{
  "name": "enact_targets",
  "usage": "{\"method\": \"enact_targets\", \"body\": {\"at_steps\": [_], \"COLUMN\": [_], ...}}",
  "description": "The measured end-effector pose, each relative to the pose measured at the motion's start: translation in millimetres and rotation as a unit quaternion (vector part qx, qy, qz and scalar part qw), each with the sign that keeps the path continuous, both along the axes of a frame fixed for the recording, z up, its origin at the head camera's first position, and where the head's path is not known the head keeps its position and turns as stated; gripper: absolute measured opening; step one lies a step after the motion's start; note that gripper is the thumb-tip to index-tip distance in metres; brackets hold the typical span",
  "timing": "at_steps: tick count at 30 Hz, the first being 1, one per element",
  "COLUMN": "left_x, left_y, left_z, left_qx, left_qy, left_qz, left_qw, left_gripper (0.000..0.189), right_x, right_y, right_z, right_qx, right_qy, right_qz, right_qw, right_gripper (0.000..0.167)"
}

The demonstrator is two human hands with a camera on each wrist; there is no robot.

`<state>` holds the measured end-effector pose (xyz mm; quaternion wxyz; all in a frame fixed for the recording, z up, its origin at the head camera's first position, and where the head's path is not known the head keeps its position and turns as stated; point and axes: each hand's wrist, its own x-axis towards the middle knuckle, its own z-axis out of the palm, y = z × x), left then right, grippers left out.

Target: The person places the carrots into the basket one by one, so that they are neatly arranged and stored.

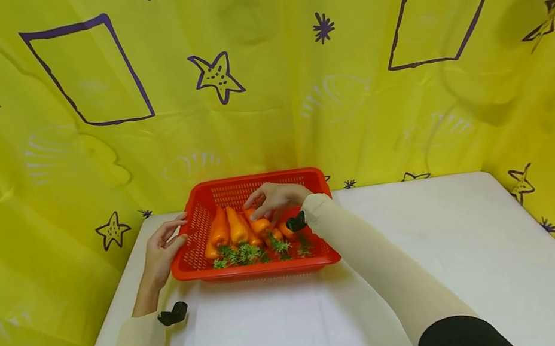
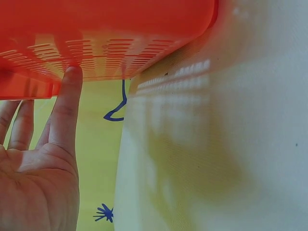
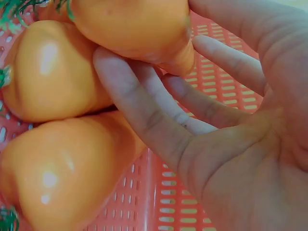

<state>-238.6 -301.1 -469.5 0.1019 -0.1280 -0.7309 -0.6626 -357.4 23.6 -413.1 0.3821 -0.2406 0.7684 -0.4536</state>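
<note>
Several orange toy carrots (image 1: 218,228) with feathery green tops lie in a red plastic basket (image 1: 265,268). My right hand (image 1: 277,198) is inside the basket, its thumb and fingers around one carrot (image 1: 260,225). In the right wrist view the fingers touch the tapered end of that carrot (image 3: 134,26), and two other carrots (image 3: 72,178) lie beside it. At the basket's left side is my left hand (image 1: 158,254), its fingers fairly straight. Seen from the left wrist, the thumb (image 2: 67,108) touches the outer slotted wall; the other fingertips are partly hidden behind the basket.
The basket stands on a white-covered table (image 1: 431,245), near its back edge. A yellow curtain (image 1: 270,126) with dark star and frame drawings hangs behind and along both sides. White tabletop stretches right of the basket and in front of it.
</note>
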Motion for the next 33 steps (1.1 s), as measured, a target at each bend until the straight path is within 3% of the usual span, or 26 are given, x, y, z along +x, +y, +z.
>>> {"method": "enact_targets", "body": {"at_steps": [23,29,33], "left_x": [0.5,1.1,6.1], "left_y": [3.8,2.1,0.2], "left_z": [1.3,4.9,14.4], "left_qx": [-0.004,-0.029,-0.058], "left_qy": [-0.002,-0.002,-0.014], "left_qz": [0.003,0.001,-0.005], "left_qw": [1.0,0.9996,0.9982], "left_gripper": [0.032,0.031,0.034], "right_x": [1.6,5.0,8.4], "right_y": [-1.5,0.4,3.9], "right_z": [-5.3,-0.5,8.9], "right_qx": [0.011,0.019,0.023], "right_qy": [0.038,0.044,0.048], "right_qz": [0.004,0.011,0.015], "right_qw": [0.9992,0.9988,0.9985], "right_gripper": [0.048,0.054,0.064]}}
